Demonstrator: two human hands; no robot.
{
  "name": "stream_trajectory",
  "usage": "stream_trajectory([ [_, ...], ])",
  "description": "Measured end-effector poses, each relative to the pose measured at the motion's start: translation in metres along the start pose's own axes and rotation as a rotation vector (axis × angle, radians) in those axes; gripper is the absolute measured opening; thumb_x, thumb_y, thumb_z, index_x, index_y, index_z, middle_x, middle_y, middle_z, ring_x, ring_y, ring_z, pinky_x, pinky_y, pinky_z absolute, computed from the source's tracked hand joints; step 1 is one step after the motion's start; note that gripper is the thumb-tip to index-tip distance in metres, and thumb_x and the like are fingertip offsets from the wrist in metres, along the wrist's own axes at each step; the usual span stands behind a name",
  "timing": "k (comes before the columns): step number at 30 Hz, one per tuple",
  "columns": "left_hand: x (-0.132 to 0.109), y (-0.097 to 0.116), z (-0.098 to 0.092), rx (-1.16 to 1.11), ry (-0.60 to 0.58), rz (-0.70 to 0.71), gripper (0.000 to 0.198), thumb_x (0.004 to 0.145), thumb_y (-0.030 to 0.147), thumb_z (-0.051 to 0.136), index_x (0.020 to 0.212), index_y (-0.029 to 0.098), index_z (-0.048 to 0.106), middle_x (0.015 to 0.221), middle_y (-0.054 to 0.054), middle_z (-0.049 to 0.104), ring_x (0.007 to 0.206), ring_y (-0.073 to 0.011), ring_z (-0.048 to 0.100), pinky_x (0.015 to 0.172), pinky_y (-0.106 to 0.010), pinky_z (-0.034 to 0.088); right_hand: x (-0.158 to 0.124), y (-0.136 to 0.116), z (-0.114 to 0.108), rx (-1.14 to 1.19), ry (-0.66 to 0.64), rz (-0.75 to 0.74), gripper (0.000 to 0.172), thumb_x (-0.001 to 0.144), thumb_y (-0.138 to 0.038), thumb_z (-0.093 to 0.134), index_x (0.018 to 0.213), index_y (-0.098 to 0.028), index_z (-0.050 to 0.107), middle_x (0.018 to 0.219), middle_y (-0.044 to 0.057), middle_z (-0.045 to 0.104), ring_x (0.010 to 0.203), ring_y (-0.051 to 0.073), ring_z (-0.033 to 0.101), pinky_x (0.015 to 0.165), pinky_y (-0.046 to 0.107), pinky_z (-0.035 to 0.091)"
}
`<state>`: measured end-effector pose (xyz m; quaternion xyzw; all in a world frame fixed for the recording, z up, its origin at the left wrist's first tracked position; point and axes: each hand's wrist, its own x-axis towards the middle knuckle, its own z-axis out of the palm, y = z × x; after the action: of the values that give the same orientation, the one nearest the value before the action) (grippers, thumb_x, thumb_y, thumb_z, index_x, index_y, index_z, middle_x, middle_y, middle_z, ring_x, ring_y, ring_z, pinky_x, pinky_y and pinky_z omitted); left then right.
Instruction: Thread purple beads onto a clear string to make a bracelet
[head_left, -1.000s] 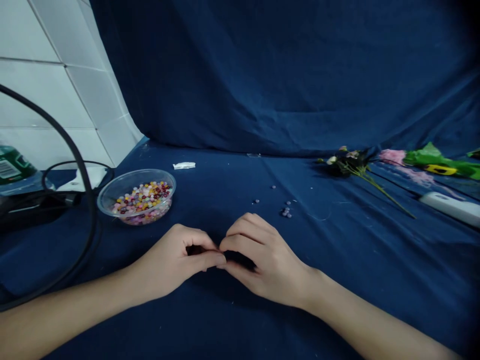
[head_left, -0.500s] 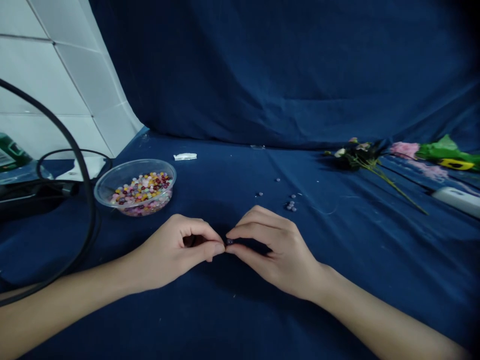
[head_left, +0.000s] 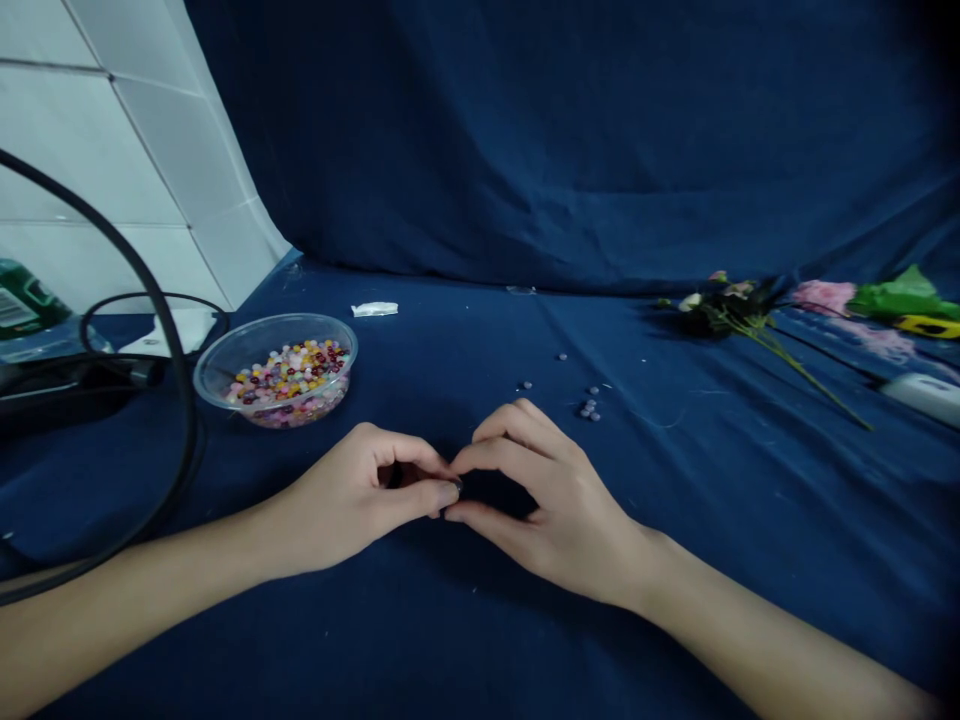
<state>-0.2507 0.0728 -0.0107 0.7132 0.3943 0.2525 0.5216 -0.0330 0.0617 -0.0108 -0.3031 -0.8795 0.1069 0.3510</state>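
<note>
My left hand (head_left: 367,490) is closed in a pinch, thumb against forefinger. A small dark bead (head_left: 458,484) shows at the tips of these fingers, partly hidden by the thumb. My right hand (head_left: 555,500) meets it from the other side. Its thumb and forefinger are curved and apart, one above and one below the bead, close to the left fingertips. Whether a string runs between the hands cannot be made out. Beyond the right hand, several loose purple beads (head_left: 590,410) lie on the dark blue cloth (head_left: 480,640).
A clear plastic bowl (head_left: 214,375) of mixed coloured beads stands behind my left hand. A black cable (head_left: 184,400) loops over my left forearm. At the back lies a white scrap (head_left: 375,309). Artificial flowers (head_left: 731,310) and a white power strip (head_left: 926,397) lie to the right.
The right thumb and forefinger have parted from their pinch on the bead. The bead now sits at the left fingertips. The view has shifted slightly.
</note>
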Motion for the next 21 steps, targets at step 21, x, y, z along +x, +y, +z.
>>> stream_trajectory([
  [21,0.001,-0.007,-0.002,0.03,0.132,-0.009,0.023,0.092,0.038,0.065,0.09,0.022,0.081,0.077,-0.002,0.075,0.073,-0.0183,0.064,0.06,-0.028,0.042,-0.002,0.012,-0.03,0.139,-0.283,0.298,0.005,0.092,-0.023,0.068,0.09,-0.022,0.072,0.08,0.0,0.067,0.063,0.012,0.061,0.055,0.025,0.048],
])
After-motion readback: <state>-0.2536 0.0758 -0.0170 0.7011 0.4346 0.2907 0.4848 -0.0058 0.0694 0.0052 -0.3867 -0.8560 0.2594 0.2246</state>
